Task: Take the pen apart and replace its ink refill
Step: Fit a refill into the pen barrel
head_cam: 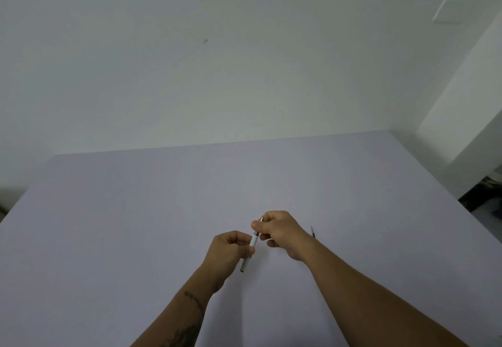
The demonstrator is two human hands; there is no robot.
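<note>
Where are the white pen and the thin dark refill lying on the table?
white pen [254, 240], head view, on its white barrel between the two hands.
dark refill [313, 232], head view, on its shaft beside the right wrist.

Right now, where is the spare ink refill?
In the head view, the thin dark refill lies on the table, just right of the right hand, partly hidden behind its wrist.

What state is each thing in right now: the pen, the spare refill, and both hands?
White plastic pen: held above the table, tilted, apparently still in one piece.
Thin dark refill: lying on the table beside the right wrist, untouched.
Left hand: closed around the pen's barrel.
Right hand: pinching the pen's tip end.
Pale lilac table: bears the refill.
</note>
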